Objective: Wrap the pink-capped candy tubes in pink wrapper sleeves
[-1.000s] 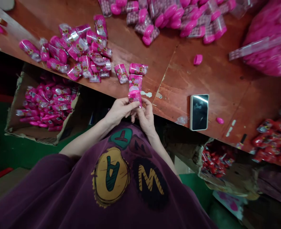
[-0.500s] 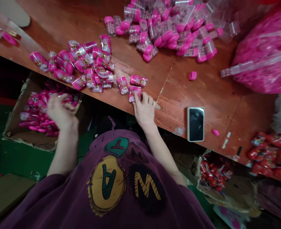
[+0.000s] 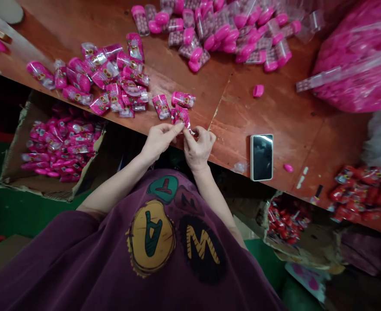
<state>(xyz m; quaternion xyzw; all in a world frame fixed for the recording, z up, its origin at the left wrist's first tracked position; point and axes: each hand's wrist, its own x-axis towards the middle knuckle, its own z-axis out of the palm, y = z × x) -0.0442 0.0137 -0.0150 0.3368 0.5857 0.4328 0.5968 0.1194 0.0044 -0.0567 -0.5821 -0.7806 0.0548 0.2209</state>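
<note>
My left hand and my right hand meet at the near edge of the wooden table. Both pinch one pink wrapped candy packet between fingertips, the left at its near left corner, the right at its clear near end. Two more pink packets lie just beyond it on the table. A heap of the same wrapped packets spreads to the left of my hands.
A cardboard box with pink packets stands on the floor at left. Unwrapped pink-capped tubes pile at the back. A phone lies right of my hands. A big pink bag and red packets sit at right.
My left hand came back from over the box at left to the table edge. My right hand, flat on the packet half a second ago, now pinches it together with the left.
</note>
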